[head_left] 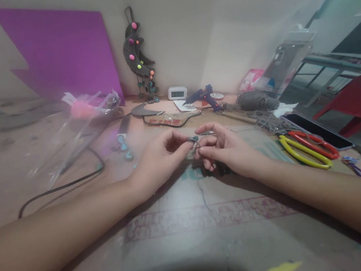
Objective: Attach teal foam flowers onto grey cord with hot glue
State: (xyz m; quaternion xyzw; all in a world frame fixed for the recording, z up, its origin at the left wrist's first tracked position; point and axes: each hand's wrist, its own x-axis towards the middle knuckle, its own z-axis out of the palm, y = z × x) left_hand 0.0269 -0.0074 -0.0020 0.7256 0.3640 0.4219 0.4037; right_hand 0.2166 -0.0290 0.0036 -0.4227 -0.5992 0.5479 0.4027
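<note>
Both of my hands meet over the middle of a cardboard sheet (pixel 193 224). My left hand (pixel 161 156) pinches a small grey-green piece (pixel 193 140) between thumb and fingertips. My right hand (pixel 224 147) is closed on the same small piece from the other side, fingers curled. What the piece is stays too small to tell; a thin dark thread (pixel 204 197) runs down from it across the cardboard.
Red and yellow scissors (pixel 308 149) lie to the right beside a dark tablet (pixel 318 130). Behind are a blue glue gun (pixel 202 97), a ball of grey twine (pixel 258 101), a white clock (pixel 177 92), a hanging moon ornament (pixel 137 53), a purple sheet (pixel 63 53), plastic bags (pixel 85 113) and a black cable (pixel 72 182).
</note>
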